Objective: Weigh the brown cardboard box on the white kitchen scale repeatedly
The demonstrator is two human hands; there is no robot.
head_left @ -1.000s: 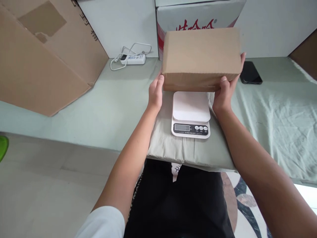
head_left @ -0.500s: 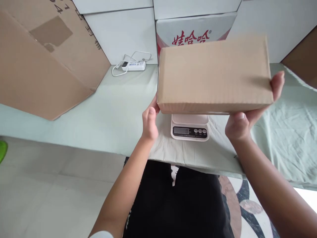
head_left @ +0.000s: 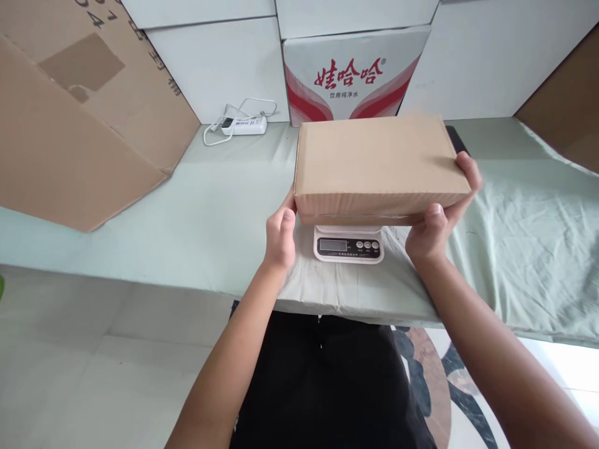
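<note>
Between my two hands is a brown cardboard box [head_left: 374, 159], closed and held roughly level over a white kitchen scale [head_left: 349, 257]. My left hand [head_left: 281, 236] grips the box's left end, its thumb out in front and its other fingers partly hidden behind. At the right end, my right hand [head_left: 440, 218] clasps the lower corner, with fingers up the side and thumb on the front. Only the scale's front panel shows, with its display and buttons; the box hides its platform. Whether the box touches the platform I cannot tell.
A white device with a cable [head_left: 244, 126] lies at the back left of the cloth-covered table [head_left: 224, 206]. White cartons, one with red print [head_left: 355, 78], line the back. Large brown cartons stand left [head_left: 84, 143] and right [head_left: 571, 106]. A dark object [head_left: 457, 141] lies behind the box.
Both hands have lowered the box toward the scale, my right hand moving left and inward. More of the red-printed carton shows behind it, and the dark object has come into view.
</note>
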